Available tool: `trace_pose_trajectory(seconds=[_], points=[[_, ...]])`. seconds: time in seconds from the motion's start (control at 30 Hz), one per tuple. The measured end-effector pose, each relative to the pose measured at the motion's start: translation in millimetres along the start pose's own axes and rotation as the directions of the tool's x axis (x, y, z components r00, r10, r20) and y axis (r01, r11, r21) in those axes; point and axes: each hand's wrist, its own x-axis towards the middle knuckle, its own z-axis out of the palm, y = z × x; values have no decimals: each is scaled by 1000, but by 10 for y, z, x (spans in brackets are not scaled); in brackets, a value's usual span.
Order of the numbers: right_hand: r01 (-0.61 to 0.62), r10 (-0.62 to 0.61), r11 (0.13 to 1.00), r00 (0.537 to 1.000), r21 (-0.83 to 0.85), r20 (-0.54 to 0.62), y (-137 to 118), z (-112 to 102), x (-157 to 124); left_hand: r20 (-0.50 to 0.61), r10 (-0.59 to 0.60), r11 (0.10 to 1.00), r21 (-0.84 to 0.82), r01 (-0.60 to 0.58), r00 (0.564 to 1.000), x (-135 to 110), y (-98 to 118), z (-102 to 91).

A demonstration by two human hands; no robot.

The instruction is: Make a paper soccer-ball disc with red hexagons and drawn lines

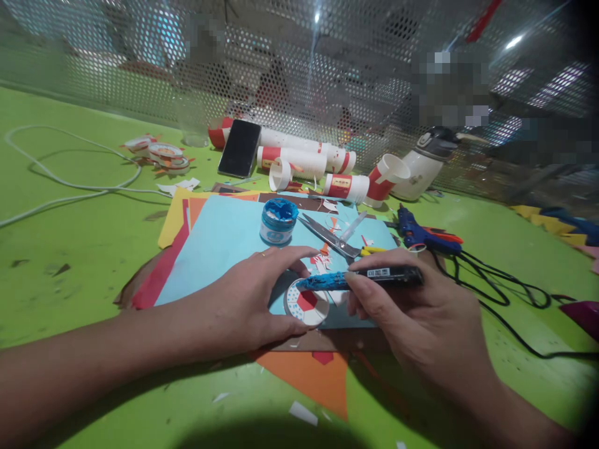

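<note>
My left hand (253, 296) grips the edges of a small round white disc (319, 310) between thumb and fingers. The disc carries a red pentagon in its middle and blue dots on its left part. In my right hand (416, 312) is a black marker pen (397, 275), its front end coated in blue paint. The pen's blue tip is over the upper edge of the disc; whether it touches cannot be made out. Just beyond, an open jar of blue paint (277, 234) stands on light blue paper (219, 249). Scissors (332, 237) with yellow on the handle lie beside the jar.
A blue glue gun (412, 231) with a black cord lies at right. Behind are a phone (239, 149), paper cups (346, 186), and a white kettle (418, 171) near a perforated metal screen (299, 81). Round paper pieces (163, 154) and a white cable (93, 194) lie left.
</note>
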Motion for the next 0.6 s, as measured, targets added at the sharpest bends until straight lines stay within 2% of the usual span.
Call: trace_pose_trajectory(seconds=[0.13, 0.27, 0.33, 0.43, 0.6], points=[[-7, 7, 1000, 1000, -15, -10, -22, -22, -14, -1, 2, 1000, 17, -2, 1000, -1, -2, -6], [-59, 58, 998, 994, -1, -92, -82, -73, -9, -6, 20, 999, 27, -20, 1000, -3, -2, -8], [-39, 35, 999, 993, -34, -110, -99, -86, -3, -1, 27, 999, 24, -27, 1000, -4, -2, -8], [12, -20, 995, 996, -94, -88, -100, -84, 1, -7, 20, 1000, 14, -20, 1000, -8, -3, -7], [-22, 14, 993, 998, -117, -68, -80, -57, -11, -1, -14, 1000, 22, 14, 1000, -12, 5, -5]])
